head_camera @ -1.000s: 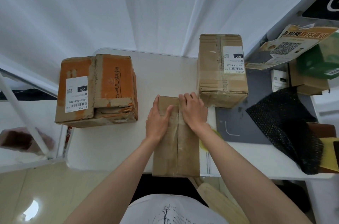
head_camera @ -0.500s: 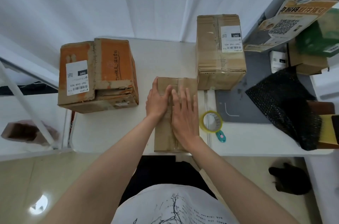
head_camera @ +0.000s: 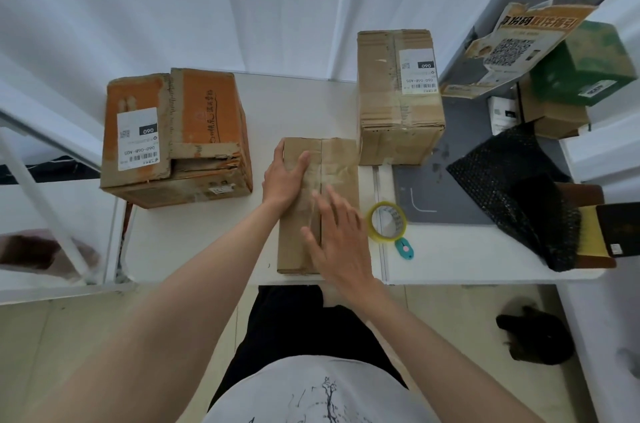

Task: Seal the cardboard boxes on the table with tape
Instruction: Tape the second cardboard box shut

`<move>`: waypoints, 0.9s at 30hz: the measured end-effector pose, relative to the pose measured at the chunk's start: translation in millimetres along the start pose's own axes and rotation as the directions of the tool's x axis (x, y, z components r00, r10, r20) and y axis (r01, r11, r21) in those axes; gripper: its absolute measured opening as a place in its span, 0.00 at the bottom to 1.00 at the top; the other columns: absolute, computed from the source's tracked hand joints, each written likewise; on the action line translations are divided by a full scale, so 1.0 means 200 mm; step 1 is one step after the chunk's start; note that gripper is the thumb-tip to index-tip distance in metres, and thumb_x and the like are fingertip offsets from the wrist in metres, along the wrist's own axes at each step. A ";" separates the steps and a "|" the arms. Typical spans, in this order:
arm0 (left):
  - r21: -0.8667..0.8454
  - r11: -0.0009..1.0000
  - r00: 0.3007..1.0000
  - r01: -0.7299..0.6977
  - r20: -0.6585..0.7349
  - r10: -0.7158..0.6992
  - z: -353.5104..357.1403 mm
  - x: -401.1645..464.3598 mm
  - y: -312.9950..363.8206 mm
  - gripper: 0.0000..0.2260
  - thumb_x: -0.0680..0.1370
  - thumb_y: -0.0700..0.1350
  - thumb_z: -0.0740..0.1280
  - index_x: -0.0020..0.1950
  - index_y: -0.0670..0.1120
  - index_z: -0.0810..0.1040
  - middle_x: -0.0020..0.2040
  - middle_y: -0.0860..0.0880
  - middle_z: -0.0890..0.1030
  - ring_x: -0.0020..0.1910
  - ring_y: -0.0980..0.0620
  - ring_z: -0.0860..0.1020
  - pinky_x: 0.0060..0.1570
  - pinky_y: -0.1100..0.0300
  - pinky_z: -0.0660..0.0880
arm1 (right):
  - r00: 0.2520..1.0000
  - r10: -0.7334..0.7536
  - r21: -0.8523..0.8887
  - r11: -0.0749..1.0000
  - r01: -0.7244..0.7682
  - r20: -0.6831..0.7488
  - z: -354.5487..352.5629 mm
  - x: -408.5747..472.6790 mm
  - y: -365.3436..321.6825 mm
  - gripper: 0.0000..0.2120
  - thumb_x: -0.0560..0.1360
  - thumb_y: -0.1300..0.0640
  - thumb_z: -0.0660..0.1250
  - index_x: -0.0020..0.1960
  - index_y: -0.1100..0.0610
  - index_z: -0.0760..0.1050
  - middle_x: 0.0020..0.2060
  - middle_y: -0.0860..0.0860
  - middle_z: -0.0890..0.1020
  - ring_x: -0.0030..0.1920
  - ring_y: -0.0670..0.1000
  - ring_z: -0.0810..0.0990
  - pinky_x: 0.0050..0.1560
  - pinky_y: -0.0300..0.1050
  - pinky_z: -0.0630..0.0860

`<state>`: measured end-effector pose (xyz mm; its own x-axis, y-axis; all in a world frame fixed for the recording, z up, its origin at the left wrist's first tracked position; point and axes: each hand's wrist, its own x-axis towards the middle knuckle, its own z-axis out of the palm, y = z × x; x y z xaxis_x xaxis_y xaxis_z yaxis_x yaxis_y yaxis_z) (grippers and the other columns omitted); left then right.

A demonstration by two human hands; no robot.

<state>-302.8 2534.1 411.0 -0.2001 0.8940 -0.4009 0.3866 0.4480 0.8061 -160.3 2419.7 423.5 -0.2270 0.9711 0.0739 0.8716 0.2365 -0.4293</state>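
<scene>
Small brown box (head_camera: 317, 204) sits at the near edge of the white table (head_camera: 194, 235), long side running away from the person, top flaps closed with the seam down the middle. Left hand (head_camera: 282, 176) lies flat on the far-left part of its top, fingers straight, thumb along the seam side, pressing down. Right hand (head_camera: 337, 235) is over the near-right part, fingers spread and straight; it's motion-blurred, so can't tell if the palm actually touches the cardboard. Neither hand holds anything.

Tape roll (head_camera: 387, 222) lies flat on the table just right of the box, with a small teal cutter (head_camera: 404, 248) beside it on the near side. Orange box (head_camera: 176, 135) with a shipping label sits far left; taller brown box (head_camera: 400, 96), also labelled, far right, close to the small box's far corner. Black bubble wrap (head_camera: 516, 194) is further right.
</scene>
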 end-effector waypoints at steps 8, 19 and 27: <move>-0.312 0.943 0.988 0.114 0.131 -0.076 -0.10 -0.09 -0.16 0.32 0.74 0.72 0.64 0.75 0.61 0.66 0.63 0.62 0.77 0.59 0.62 0.78 0.62 0.57 0.75 | 0.930 0.362 0.574 0.747 -0.335 0.071 -0.13 0.54 0.17 0.34 0.78 0.33 0.54 0.79 0.47 0.58 0.78 0.47 0.62 0.78 0.48 0.60 0.77 0.58 0.61; -0.004 0.998 0.983 0.064 -0.175 -0.064 -0.12 -0.08 -0.12 0.23 0.83 0.63 0.57 0.76 0.56 0.64 0.69 0.45 0.70 0.65 0.46 0.72 0.59 0.55 0.67 | 0.928 0.367 0.469 0.809 -0.354 0.068 -0.02 0.72 0.06 0.26 0.77 0.33 0.49 0.53 0.51 0.75 0.49 0.48 0.77 0.54 0.51 0.71 0.61 0.56 0.69; 0.063 0.966 0.961 0.252 0.104 -0.257 -0.17 -0.09 0.02 0.72 0.50 0.85 0.65 0.83 0.50 0.40 0.83 0.52 0.44 0.82 0.46 0.50 0.78 0.39 0.53 | 0.935 0.347 0.452 0.846 -0.282 -0.067 0.08 0.75 -0.04 0.21 0.83 0.45 0.51 0.52 0.58 0.77 0.48 0.51 0.81 0.50 0.53 0.73 0.54 0.55 0.70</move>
<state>-328.5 2519.7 435.9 -0.1981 0.7444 -0.6377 0.3794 0.6581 0.6504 -207.5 2564.0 424.0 0.1195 0.9926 -0.0200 0.6053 -0.0888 -0.7910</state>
